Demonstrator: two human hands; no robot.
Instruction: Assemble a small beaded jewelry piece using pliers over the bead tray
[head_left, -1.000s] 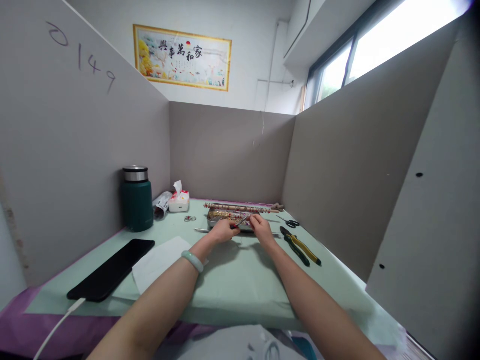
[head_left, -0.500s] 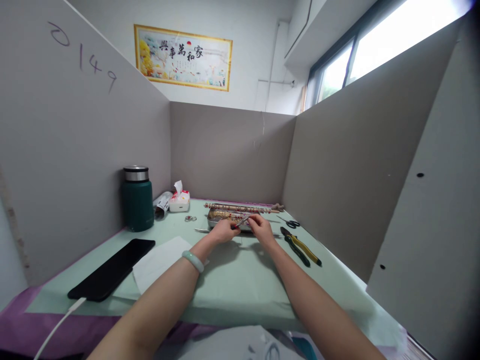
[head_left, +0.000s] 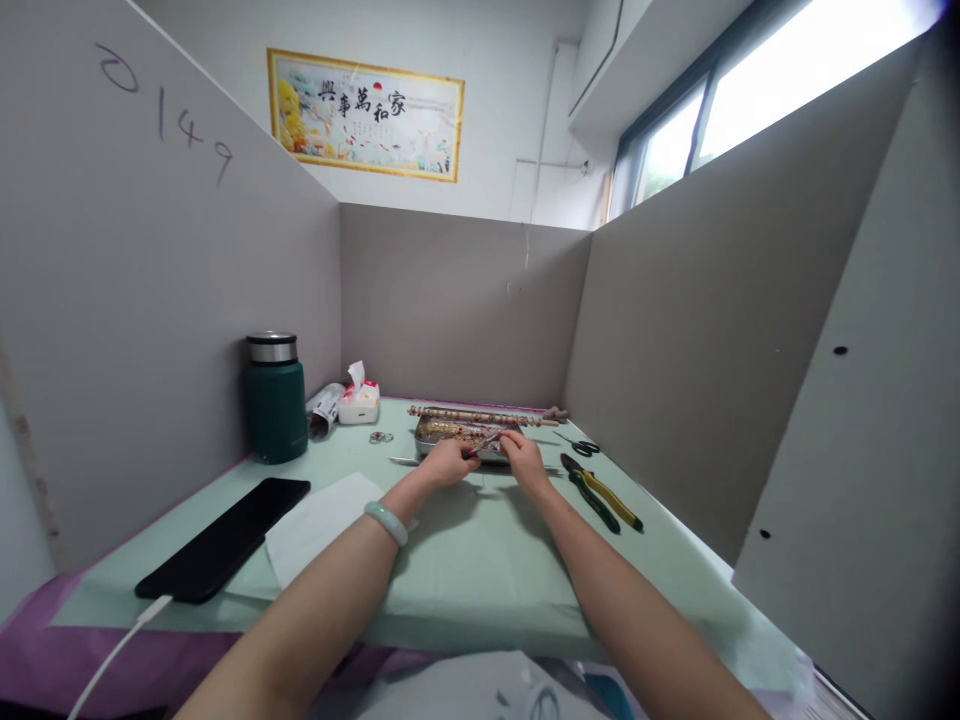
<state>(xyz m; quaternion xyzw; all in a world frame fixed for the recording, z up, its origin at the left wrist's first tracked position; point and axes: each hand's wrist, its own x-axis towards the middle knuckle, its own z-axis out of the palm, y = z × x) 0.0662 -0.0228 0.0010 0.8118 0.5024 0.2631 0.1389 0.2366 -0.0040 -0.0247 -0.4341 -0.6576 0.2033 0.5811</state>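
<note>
My left hand (head_left: 448, 463), a pale green bangle (head_left: 387, 523) on its wrist, is closed around one end of a thin, dark greyish strip (head_left: 484, 446). The strip slants up to the fingertips of my right hand (head_left: 523, 458), which pinch at its far end. Its exact kind is too small to make out. Both hands are just in front of a metal tray (head_left: 420, 446) holding small gold and red beads. Across the tray's back lies a rod (head_left: 480, 416) wound with beads. A thin metal stick (head_left: 403, 461) lies partly hidden behind my left hand.
Green-and-yellow pliers (head_left: 604, 497) and black-handled scissors (head_left: 585, 448) lie to the right. On the left are a phone (head_left: 225, 540) with a cable, white paper (head_left: 322, 525), a green flask (head_left: 275, 410), a tissue pack (head_left: 359, 402) and small rings (head_left: 381, 437). Partitions enclose the table.
My right fingertips have shifted very slightly at the end of the strip. Everything else looks the same.
</note>
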